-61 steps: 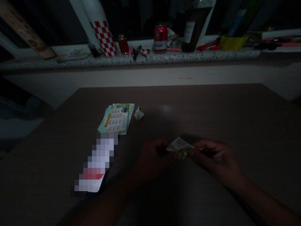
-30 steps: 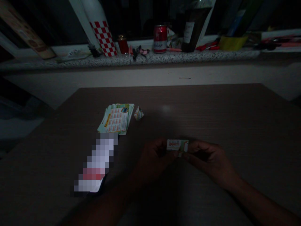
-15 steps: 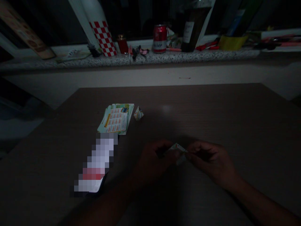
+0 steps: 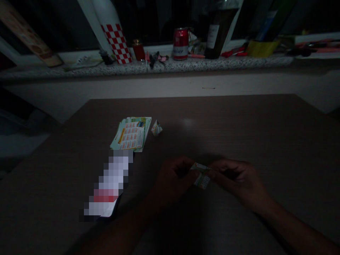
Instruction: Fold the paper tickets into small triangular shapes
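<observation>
Between my two hands is a small folded paper piece (image 4: 202,181), printed in green and white. My left hand (image 4: 174,180) pinches its left side with thumb and fingers. On the other side, my right hand (image 4: 239,179) grips the upper right edge, thumb in front. Parts of the paper are hidden behind both thumbs, and the light is dim. Farther off to the left, a small pointed folded paper shape (image 4: 156,128) stands on the table beside a stack of printed calendar cards (image 4: 131,136).
A phone (image 4: 107,211) with a lit, pixelated screen lies left of my left forearm on the dark wooden table (image 4: 252,124). Along the granite sill (image 4: 191,65) behind it stand a red can (image 4: 180,44), a checkered bottle (image 4: 117,42), a dark bottle (image 4: 214,35) and a small jar (image 4: 138,49).
The folded paper has turned in my fingers, so its printed face now shows flatter and squarer. My right thumb has shifted slightly left onto it. The things on the table have stayed put.
</observation>
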The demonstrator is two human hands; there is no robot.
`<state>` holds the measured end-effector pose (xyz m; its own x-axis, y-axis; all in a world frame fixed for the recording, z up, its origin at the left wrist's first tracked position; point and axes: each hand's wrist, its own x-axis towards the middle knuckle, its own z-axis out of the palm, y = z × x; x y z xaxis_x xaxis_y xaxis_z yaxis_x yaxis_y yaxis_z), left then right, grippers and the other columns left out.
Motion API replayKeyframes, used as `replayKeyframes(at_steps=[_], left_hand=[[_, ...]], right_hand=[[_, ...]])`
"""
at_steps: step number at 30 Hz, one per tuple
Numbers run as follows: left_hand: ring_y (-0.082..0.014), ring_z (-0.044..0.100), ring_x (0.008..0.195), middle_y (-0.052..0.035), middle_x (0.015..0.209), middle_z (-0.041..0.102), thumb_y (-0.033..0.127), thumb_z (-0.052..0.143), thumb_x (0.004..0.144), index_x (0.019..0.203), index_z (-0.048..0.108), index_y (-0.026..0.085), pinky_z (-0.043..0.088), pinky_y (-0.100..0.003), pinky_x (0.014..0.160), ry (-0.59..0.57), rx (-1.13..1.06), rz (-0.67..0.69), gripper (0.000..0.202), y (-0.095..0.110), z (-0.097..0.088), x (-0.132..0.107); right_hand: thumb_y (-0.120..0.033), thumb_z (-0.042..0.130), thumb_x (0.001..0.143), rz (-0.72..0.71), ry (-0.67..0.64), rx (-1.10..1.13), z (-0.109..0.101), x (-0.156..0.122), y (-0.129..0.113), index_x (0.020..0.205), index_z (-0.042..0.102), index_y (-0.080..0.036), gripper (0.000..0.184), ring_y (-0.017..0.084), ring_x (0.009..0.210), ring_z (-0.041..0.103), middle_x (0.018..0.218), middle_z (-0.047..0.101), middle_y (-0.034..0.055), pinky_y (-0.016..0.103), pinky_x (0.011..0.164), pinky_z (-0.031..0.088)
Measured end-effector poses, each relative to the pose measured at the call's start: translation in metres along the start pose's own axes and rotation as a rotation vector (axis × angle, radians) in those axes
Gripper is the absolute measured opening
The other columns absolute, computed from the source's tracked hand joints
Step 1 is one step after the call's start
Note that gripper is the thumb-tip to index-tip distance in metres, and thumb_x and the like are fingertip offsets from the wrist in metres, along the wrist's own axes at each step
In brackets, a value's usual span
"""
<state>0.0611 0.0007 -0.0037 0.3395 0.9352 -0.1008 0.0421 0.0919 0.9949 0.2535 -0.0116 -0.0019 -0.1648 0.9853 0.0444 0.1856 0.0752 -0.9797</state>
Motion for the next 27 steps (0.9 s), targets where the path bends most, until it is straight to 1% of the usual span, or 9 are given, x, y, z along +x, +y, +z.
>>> replayKeyframes(at_steps=[3, 6, 9, 11, 14, 19, 22, 27], left_hand=[[-0.0118, 0.06, 0.069, 0.0004, 0.075, 0.065, 0.022, 0.067, 0.079, 0.082, 0.063, 0.016, 0.046, -0.022, 0.063, 0.025, 0.004, -0.008, 0.008, -0.0004, 0.0003, 0.0005], [-0.0125, 0.059, 0.067, 0.0003, 0.073, 0.063, 0.023, 0.068, 0.078, 0.08, 0.062, 0.016, 0.045, -0.022, 0.061, 0.005, 0.035, -0.018, 0.01, 0.001, 0.0011, 0.0001], [-0.0132, 0.059, 0.069, 0.0, 0.074, 0.063, 0.025, 0.067, 0.079, 0.084, 0.063, 0.016, 0.045, -0.023, 0.062, -0.002, 0.052, 0.007, 0.011, 0.0021, 0.0018, -0.0004], [-0.0132, 0.059, 0.07, -0.0001, 0.076, 0.063, 0.026, 0.066, 0.081, 0.086, 0.064, 0.016, 0.044, -0.022, 0.063, 0.019, 0.046, 0.019, 0.011, 0.0018, 0.0015, -0.0004], [-0.0121, 0.057, 0.068, 0.001, 0.074, 0.062, 0.026, 0.065, 0.082, 0.086, 0.063, 0.017, 0.043, -0.022, 0.061, 0.047, 0.039, 0.022, 0.01, 0.0002, 0.0, 0.0], [-0.0111, 0.054, 0.065, 0.0017, 0.071, 0.06, 0.022, 0.066, 0.08, 0.081, 0.061, 0.016, 0.041, -0.021, 0.059, 0.016, 0.004, 0.002, 0.008, -0.0014, -0.0008, 0.0], [-0.0105, 0.054, 0.065, 0.0019, 0.071, 0.06, 0.022, 0.066, 0.08, 0.08, 0.061, 0.016, 0.04, -0.021, 0.059, 0.02, -0.036, -0.005, 0.008, -0.0007, 0.0004, -0.0005], [-0.0105, 0.055, 0.066, 0.0016, 0.072, 0.062, 0.023, 0.067, 0.079, 0.079, 0.06, 0.016, 0.041, -0.02, 0.06, 0.043, -0.111, -0.029, 0.011, 0.0012, 0.0019, -0.0008]], right_hand=[[-0.027, 0.07, 0.076, 0.01, 0.009, 0.002, 0.0005, 0.0, 0.0002, 0.076, 0.072, -0.019, 0.009, 0.013, 0.061, 0.068, 0.07, 0.074, 0.0029, 0.021, 0.057, 0.054], [-0.028, 0.069, 0.077, -0.005, -0.016, -0.029, -0.0007, 0.0001, -0.0017, 0.074, 0.072, -0.018, 0.01, 0.015, 0.061, 0.067, 0.069, 0.074, 0.0036, 0.023, 0.057, 0.054], [-0.028, 0.068, 0.078, 0.001, -0.031, -0.044, -0.0005, 0.0003, -0.0028, 0.074, 0.072, -0.018, 0.011, 0.015, 0.06, 0.066, 0.068, 0.073, 0.0037, 0.023, 0.056, 0.053], [-0.028, 0.069, 0.078, 0.007, -0.013, -0.026, 0.0009, 0.0003, -0.0021, 0.077, 0.072, -0.019, 0.01, 0.015, 0.061, 0.067, 0.069, 0.073, 0.0032, 0.023, 0.055, 0.054], [-0.027, 0.07, 0.076, -0.014, 0.03, -0.009, 0.0026, 0.0003, -0.0004, 0.076, 0.071, -0.019, 0.008, 0.014, 0.06, 0.066, 0.069, 0.072, 0.0024, 0.022, 0.054, 0.053], [-0.026, 0.069, 0.076, -0.042, 0.072, -0.072, 0.0018, 0.0002, 0.0007, 0.072, 0.07, -0.019, 0.008, 0.014, 0.058, 0.065, 0.065, 0.07, 0.002, 0.022, 0.053, 0.052], [-0.026, 0.069, 0.076, -0.047, 0.06, -0.046, 0.0021, -0.0007, 0.0015, 0.074, 0.069, -0.02, 0.006, 0.013, 0.059, 0.065, 0.066, 0.07, 0.0011, 0.022, 0.055, 0.052], [-0.025, 0.068, 0.078, -0.04, 0.008, -0.068, 0.0029, -0.0016, 0.0024, 0.076, 0.071, -0.02, 0.007, 0.016, 0.064, 0.067, 0.072, 0.073, 0.0031, 0.025, 0.059, 0.054]])
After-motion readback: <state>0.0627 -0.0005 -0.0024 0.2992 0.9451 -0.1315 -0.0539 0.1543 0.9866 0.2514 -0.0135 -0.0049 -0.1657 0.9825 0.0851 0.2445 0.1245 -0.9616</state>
